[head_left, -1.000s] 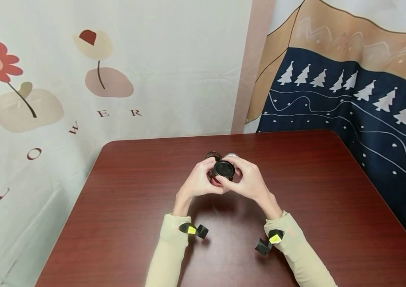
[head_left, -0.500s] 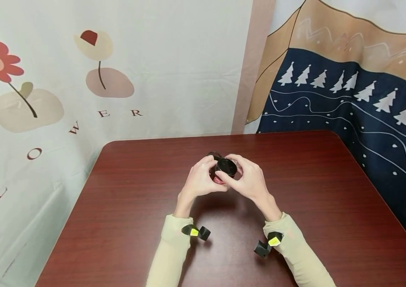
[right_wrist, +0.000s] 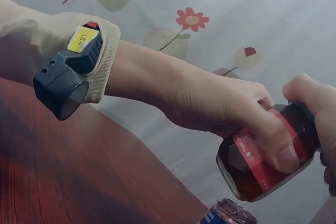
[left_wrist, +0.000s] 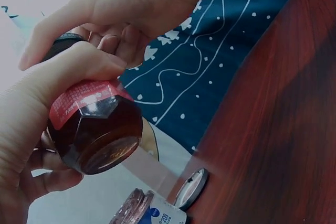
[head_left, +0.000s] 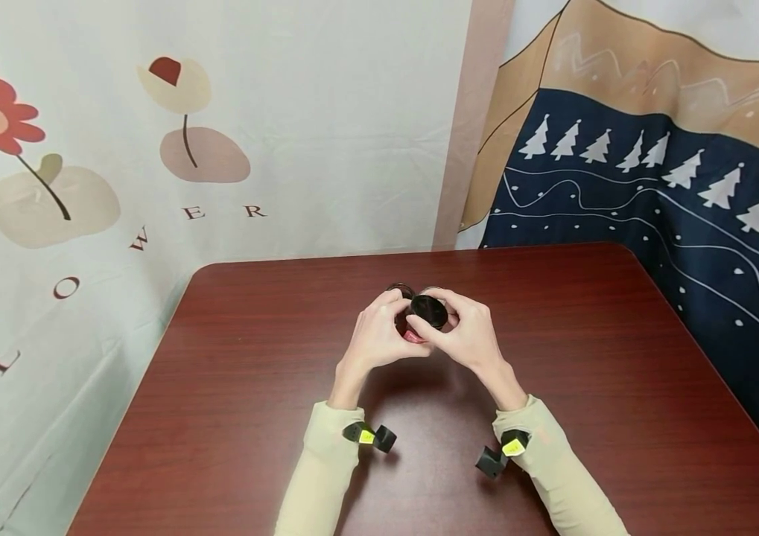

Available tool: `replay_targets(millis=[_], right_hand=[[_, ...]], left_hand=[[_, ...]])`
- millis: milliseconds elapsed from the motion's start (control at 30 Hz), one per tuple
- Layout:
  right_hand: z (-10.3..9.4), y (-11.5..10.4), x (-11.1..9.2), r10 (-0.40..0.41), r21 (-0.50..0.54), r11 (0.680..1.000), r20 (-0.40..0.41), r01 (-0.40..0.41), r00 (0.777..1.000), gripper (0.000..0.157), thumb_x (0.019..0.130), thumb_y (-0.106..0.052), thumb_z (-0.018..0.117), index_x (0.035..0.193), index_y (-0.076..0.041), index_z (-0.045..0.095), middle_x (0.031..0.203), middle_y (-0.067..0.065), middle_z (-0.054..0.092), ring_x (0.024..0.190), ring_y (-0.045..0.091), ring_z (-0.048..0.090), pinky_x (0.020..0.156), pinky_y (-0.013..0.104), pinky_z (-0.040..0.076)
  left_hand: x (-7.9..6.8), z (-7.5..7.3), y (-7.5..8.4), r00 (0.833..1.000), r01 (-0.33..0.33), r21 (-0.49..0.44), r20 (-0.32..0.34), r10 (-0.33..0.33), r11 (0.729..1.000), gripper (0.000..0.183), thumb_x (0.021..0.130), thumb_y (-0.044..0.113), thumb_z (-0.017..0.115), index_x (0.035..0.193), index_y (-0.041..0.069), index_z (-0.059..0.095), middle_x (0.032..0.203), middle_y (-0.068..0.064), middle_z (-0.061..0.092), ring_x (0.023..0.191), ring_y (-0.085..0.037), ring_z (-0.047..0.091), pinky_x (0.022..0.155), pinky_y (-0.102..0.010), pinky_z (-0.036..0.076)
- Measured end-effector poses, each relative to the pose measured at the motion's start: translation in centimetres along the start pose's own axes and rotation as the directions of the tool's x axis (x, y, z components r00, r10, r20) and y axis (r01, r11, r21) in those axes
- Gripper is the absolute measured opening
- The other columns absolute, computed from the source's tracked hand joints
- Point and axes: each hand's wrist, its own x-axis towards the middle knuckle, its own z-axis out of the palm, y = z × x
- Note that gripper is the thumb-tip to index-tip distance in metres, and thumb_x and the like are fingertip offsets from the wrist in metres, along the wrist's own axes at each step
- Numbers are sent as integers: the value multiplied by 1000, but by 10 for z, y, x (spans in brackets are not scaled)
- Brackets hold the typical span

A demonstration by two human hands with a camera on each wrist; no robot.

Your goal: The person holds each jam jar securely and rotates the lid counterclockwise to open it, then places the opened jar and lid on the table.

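Lid-twist step, I'd say: left hand [head_left: 379, 339] grips dark jar [left_wrist: 94, 129] above the desk [head_left: 232, 387], right hand [head_left: 466, 339] pinches its black lid [head_left: 429, 310]. Next probably needs firm counter-torque.

Head view: bright, even, diffuse light; sharp throughout. Soft sheen on table [head_left: 620, 357] far side and right; soft shadow under hands and forearms, near centre. Slight wide-angle bowing at edges.
Left wrist view: dimmer, bluish cast; jar [left_wrist: 97, 129] sharp, small glare on facets; near hand overexposed at left, table blurred.
Right wrist view: hazy, low contrast; wrist camera [right_wrist: 65, 80] soft, backdrop blurred.
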Motion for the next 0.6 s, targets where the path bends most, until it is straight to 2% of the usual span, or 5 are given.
replay_targets(millis=[133, 300, 500, 600], right_hand=[[1, 1, 0, -39, 62, 997, -35, 41, 999, 35, 76, -20, 86, 109, -13, 75, 83, -2, 67, 58, 17, 46, 53, 22, 35], [1, 1, -1, -65, 126, 989, -73, 74, 995, 38, 72, -12, 88, 108, -8, 76, 82, 3, 69, 59, 16, 46, 52, 22, 35], [1, -1, -1, -52, 188, 980, -74, 65, 996, 41, 70, -9, 88, 109, -3, 76, 89, 5, 72, 64, 13, 50, 54, 18, 38], [1, -2, -1, -45, 206, 977, -71, 59, 996, 42, 70, -9, 89, 109, -2, 76, 93, 5, 74, 67, 12, 52, 54, 23, 42]], left_hand=[[1, 0, 0, 999, -42, -95, -15, 41, 995, 43, 57, 30, 90, 92, 12, 73, 85, 7, 55, 80, -9, 51, 67, -28, 46], [3, -2, 0, 995, -95, -223, -35, 89, 970, 39, 57, 25, 91, 90, 11, 73, 82, 7, 55, 80, -9, 51, 68, -26, 46], [4, -1, -2, 991, -133, -328, -49, 123, 935, 39, 57, 21, 92, 89, 11, 74, 81, 5, 55, 79, -11, 51, 65, -26, 44], [3, -1, -2, 992, -129, -358, -48, 120, 925, 39, 57, 20, 93, 91, 11, 75, 80, 5, 55, 78, -12, 50, 63, -26, 43]])
